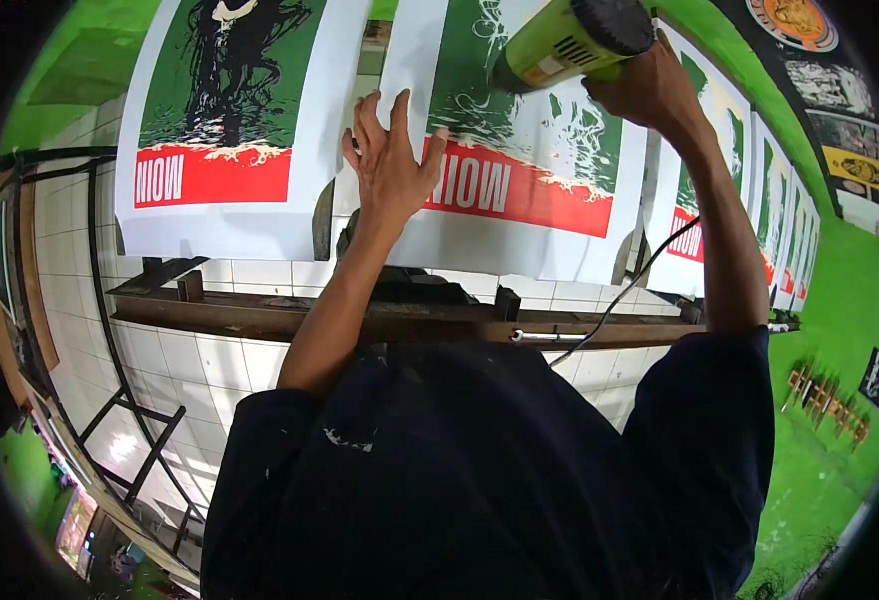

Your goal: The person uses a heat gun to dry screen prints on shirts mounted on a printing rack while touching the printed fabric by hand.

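A green heat gun [557,48] with a black rear end is gripped in my right hand [651,88], its nozzle pointing down and left over a printed sheet [499,235]. That sheet carries a green, white and red print with white lettering. My left hand [389,165] rests at the sheet's left edge, fingers spread and holding nothing. Just left of it lies a second sheet [229,228], with black figures added on its green and red print. A black cord [619,295] runs down beside my right forearm.
More printed sheets [689,255] line up to the right. A brown metal beam [289,318] runs along the front, with a wrench [539,337] on it. Black metal frames [99,290] stand at left over white tiles. Tools [824,400] hang on the green wall at right.
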The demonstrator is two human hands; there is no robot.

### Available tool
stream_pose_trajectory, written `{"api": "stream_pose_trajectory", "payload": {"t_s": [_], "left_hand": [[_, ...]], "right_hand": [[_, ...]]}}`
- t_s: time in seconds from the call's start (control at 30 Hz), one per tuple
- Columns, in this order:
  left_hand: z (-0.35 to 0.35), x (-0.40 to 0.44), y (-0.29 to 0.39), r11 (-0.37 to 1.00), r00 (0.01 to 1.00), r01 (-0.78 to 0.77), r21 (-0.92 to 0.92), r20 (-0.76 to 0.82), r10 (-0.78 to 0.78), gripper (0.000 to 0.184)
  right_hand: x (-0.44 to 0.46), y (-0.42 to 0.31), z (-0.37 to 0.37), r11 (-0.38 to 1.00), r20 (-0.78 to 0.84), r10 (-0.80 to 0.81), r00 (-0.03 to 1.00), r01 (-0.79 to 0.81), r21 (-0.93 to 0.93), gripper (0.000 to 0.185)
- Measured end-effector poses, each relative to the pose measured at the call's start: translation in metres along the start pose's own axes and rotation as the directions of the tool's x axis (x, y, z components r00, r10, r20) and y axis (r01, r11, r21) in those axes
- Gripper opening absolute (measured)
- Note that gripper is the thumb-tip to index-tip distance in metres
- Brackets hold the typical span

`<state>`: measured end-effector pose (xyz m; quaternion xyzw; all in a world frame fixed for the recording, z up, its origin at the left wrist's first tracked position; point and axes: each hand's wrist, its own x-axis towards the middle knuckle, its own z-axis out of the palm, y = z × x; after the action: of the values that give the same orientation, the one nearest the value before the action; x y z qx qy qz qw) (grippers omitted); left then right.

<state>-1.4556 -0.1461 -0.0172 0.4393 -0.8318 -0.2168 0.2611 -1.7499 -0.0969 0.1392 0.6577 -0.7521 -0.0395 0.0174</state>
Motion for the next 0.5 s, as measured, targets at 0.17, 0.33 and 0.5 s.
{"api": "stream_pose_trajectory", "payload": {"t_s": [0.17, 0.33, 0.5], "left_hand": [[-0.002, -0.002, 0.000, 0.999, 1.000, 0.020, -0.026, 0.003, -0.020, 0.066], [-0.001, -0.003, 0.002, 0.999, 0.999, 0.033, -0.032, -0.003, -0.033, 0.065], [0.001, -0.001, 0.001, 0.999, 1.000, 0.014, -0.052, -0.014, -0.015, 0.066]], "right_hand": [[-0.003, -0.003, 0.000, 0.994, -0.146, -0.101, 0.984, 0.094, -0.055, 0.047], [-0.002, -0.014, -0.007, 0.979, -0.068, -0.076, 0.995, 0.088, 0.183, 0.046], [0.002, -0.032, -0.013, 0.991, -0.116, -0.041, 0.992, 0.055, 0.120, 0.047]]}}
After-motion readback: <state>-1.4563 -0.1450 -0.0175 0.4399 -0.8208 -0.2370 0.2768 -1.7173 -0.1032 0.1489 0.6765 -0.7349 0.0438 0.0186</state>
